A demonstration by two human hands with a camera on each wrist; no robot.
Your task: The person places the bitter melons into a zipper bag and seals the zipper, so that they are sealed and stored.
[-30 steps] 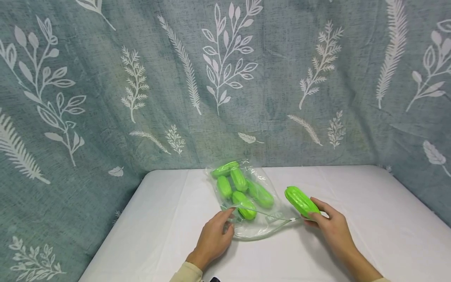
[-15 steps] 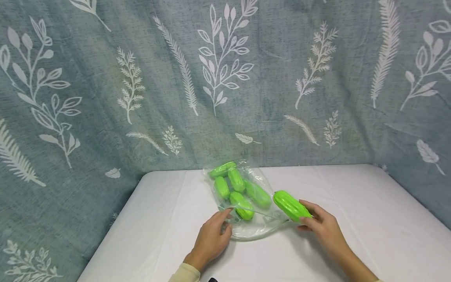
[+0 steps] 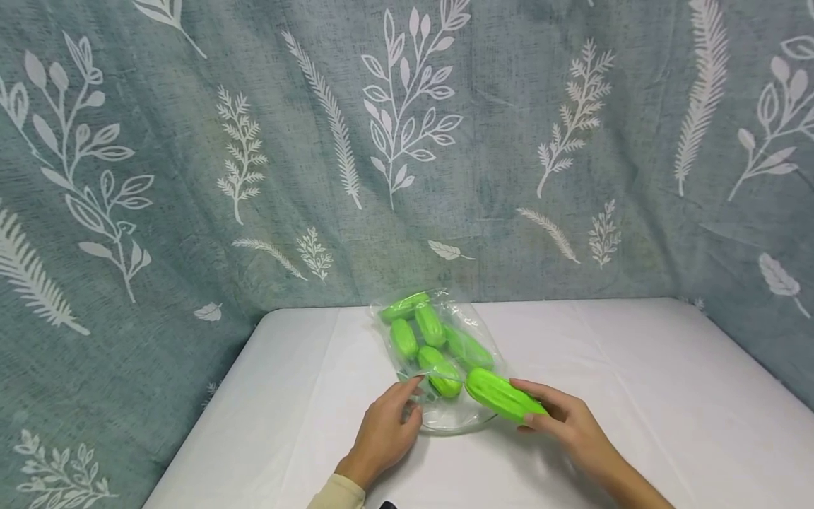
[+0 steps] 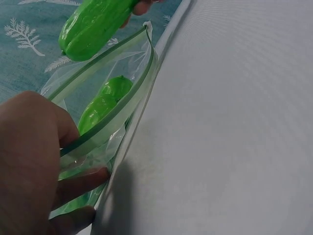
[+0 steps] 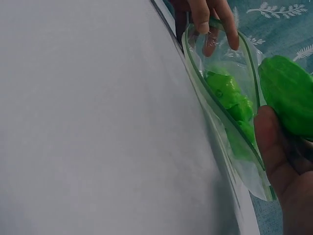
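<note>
A clear zip bag [image 3: 454,418] with a green seal lies on the table, several glossy green cucumbers [image 3: 440,371] inside it. At the left end of its parted mouth, my left hand [image 3: 384,428] grips the rim; in the left wrist view, fingers [image 4: 80,186] show on the near side of the seal. My right hand [image 3: 569,424] holds another green cucumber [image 3: 502,394] by one end, thumb along its near side. Its free end points left over the bag's mouth, above the plastic. In the right wrist view this cucumber [image 5: 288,93] is beside the far seal edge.
A white-covered table [image 3: 305,396] spreads around the bag. Behind it hangs a blue-green curtain [image 3: 496,141] with white leaf prints. A small dark object [image 3: 386,505] shows at the bottom edge by the left sleeve [image 3: 340,491].
My right hand has carried the cucumber left and slightly down, from right of the bag to over its mouth, leaving the bag's right corner. The left hand stays at the rim.
</note>
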